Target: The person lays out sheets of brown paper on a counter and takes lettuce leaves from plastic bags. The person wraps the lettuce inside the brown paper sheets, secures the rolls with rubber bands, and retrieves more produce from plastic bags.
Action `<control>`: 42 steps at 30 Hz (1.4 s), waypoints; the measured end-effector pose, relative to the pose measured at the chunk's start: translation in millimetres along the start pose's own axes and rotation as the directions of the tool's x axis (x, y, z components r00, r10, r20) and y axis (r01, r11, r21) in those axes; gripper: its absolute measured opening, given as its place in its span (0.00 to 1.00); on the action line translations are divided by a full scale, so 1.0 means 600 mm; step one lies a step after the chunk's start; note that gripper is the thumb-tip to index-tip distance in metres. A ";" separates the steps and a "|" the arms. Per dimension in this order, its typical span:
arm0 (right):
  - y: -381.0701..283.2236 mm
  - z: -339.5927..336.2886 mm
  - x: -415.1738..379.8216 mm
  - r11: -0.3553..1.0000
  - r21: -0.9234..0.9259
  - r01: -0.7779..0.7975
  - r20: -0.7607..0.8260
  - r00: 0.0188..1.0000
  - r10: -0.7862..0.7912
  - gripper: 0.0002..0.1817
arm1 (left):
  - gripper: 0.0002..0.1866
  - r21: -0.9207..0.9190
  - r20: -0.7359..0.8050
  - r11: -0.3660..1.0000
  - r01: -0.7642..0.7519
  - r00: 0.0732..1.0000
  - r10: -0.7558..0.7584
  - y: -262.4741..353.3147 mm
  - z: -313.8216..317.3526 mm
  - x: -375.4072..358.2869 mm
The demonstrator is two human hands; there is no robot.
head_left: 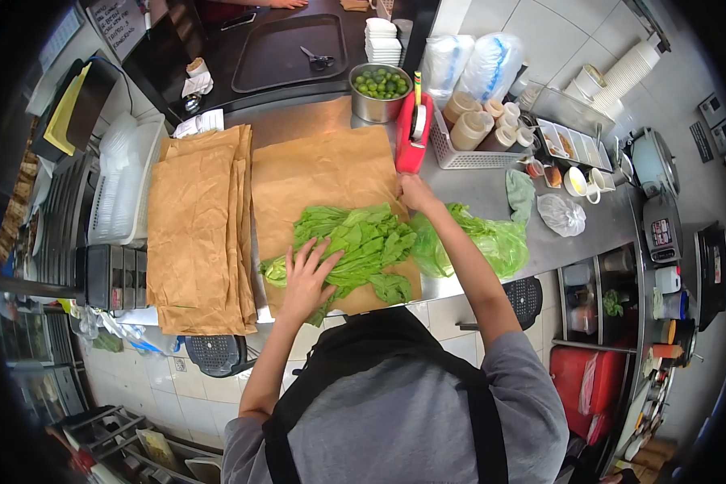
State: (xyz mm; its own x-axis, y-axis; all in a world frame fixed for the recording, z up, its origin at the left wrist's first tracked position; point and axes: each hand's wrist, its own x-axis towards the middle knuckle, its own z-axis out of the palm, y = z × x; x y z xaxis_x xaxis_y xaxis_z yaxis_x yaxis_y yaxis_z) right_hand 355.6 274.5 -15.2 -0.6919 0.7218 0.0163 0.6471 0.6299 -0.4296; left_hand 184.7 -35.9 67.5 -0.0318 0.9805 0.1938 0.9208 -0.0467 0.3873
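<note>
Leafy greens (355,242) lie in a heap on a sheet of brown paper (323,169) on the metal counter. My left hand (305,278) rests on the greens near their stem end, fingers spread. At the paper's right edge, just below a red tape dispenser (412,133), my right hand (414,192) is closed with its fingers bent; what they grip there is too small to make out. Right of the heap, partly behind my right forearm, sits a green plastic bag (492,246) with more greens in it.
A stack of brown paper (198,234) lies left. Behind are a pot of green limes (379,85), a dark tray (290,52) with scissors, and a basket (472,157) of bottles. A green cloth (519,195) lies right. Another person's hand (289,3) shows at the top.
</note>
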 end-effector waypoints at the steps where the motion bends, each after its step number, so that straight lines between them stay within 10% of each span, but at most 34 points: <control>1: -0.003 -0.003 0.001 0.999 0.028 -0.022 0.045 0.999 0.020 0.04 | 0.40 0.009 0.009 1.000 -0.005 1.000 0.005 -0.002 0.000 0.001; 6: -0.005 -0.154 -0.110 0.984 0.174 -0.023 -0.231 0.971 0.063 0.05 | 0.42 0.031 0.056 0.999 -0.020 0.998 0.018 -0.007 0.000 0.005; 10: 0.085 -0.144 -0.200 0.975 0.071 -0.210 -0.052 0.976 0.214 0.09 | 0.41 0.084 0.075 0.995 -0.062 0.996 0.056 -0.026 -0.001 0.020; 16: -0.072 -0.154 -0.246 0.986 -0.053 -0.157 -0.559 0.823 0.101 0.16 | 0.43 0.094 0.102 0.993 -0.071 0.993 0.062 -0.041 0.006 0.040; 22: -0.247 0.001 -0.353 0.714 -0.239 0.658 -0.051 0.725 -0.686 0.12 | 0.42 0.026 0.164 0.999 -0.042 0.986 0.037 -0.044 -0.002 0.052; 34: -0.237 0.059 -0.351 0.775 -0.257 0.577 0.161 0.817 -0.554 0.18 | 0.43 0.076 0.112 0.991 -0.110 0.989 0.101 -0.048 0.000 0.043; 42: -0.297 -0.007 -0.261 0.839 -0.360 0.408 -0.141 0.865 -0.481 0.02 | 0.41 0.011 0.192 0.987 -0.162 0.969 0.157 -0.072 -0.005 0.058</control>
State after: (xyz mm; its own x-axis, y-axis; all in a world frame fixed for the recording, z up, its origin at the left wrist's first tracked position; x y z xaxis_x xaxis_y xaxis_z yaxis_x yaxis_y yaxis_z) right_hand 350.0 50.1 62.8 -0.8650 0.3616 0.3479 0.3758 0.9263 -0.0284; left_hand 142.5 -0.7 60.4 0.1885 0.9792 0.0755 0.9180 -0.2030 0.3407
